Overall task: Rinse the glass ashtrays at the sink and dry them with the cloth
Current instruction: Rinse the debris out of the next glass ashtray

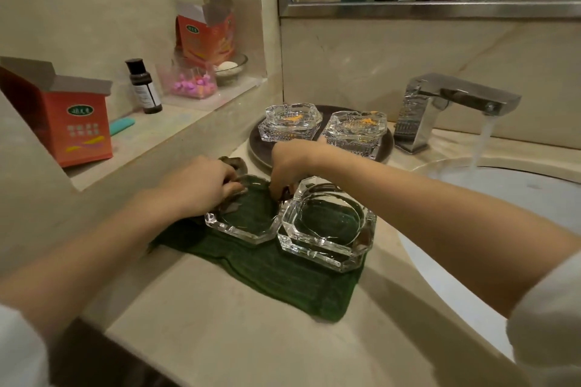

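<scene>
Both hands (201, 181) (287, 163) pinching the far rim of left ashtray (243, 218) on green cloth (283, 276), dirty ashtrays (290, 121) behind.

A beige marble-look wall (408, 56) rises behind the pale stone counter (220, 339). Above that counter hangs a steel-framed mirror (408, 8); to its left a recessed stone ledge (163, 126) is cut into the wall. The light is warm and dim.

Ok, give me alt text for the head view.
Both hands, left hand and right hand, work at two glass ashtrays on a green cloth beside the sink; the faucet runs, and two more ashtrays wait on a tray.
</scene>
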`<state>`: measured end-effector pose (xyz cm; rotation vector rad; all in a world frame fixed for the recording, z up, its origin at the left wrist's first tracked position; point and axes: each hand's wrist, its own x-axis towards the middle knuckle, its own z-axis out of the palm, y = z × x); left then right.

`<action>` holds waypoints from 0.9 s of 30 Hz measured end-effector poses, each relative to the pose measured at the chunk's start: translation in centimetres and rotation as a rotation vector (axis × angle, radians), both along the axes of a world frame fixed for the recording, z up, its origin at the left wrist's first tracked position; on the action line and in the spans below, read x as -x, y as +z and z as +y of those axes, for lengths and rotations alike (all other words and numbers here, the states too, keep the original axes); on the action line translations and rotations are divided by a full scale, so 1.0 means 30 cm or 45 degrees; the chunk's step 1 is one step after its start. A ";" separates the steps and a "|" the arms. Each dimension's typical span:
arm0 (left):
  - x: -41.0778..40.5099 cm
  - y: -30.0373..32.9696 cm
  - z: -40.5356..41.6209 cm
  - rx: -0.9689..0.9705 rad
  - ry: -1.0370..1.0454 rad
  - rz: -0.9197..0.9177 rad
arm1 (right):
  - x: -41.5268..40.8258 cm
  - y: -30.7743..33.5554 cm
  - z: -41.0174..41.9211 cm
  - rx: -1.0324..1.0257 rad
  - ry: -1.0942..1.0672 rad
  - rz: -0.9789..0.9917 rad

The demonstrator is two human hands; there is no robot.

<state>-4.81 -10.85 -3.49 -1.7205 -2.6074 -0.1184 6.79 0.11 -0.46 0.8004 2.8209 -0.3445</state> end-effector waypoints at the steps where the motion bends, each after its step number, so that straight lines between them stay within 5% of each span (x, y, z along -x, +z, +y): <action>1: -0.001 0.001 0.001 0.017 0.001 0.034 | 0.001 -0.001 0.004 0.008 0.024 -0.005; 6: -0.006 0.026 0.019 0.133 0.033 0.227 | -0.003 -0.011 0.020 0.102 0.087 0.013; 10: -0.028 0.080 0.077 0.028 0.029 0.266 | -0.067 0.004 0.073 0.220 -0.030 0.321; 16: -0.087 0.152 0.272 -0.409 -0.032 -0.674 | -0.216 0.034 0.278 -0.057 -0.476 0.750; 19: -0.114 0.150 0.394 -0.340 0.022 -1.146 | -0.295 0.016 0.388 -0.208 -0.768 0.872; 22: -0.147 0.130 0.516 -0.261 0.003 -1.063 | -0.335 -0.014 0.446 -0.138 -0.908 0.820; 27: -0.177 0.123 0.630 -0.247 -0.043 -0.473 | -0.297 -0.045 0.464 0.066 -0.902 0.773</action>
